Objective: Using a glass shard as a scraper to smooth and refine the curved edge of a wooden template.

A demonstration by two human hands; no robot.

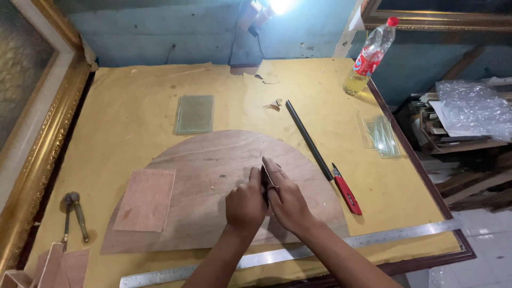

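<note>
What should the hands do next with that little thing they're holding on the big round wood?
Probably press it down steady. Both the left hand and right hand pinch a small dark piece standing on edge on the half-round wooden board, so a firm, even grip likely keeps it from tipping.

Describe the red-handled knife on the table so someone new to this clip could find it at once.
Start at the yellow-covered table and find the half-round wooden board under both hands. Just right of its curved edge lies a long black bar. The knife lies at the bar's near end, the only red thing lying flat on the table.
</note>
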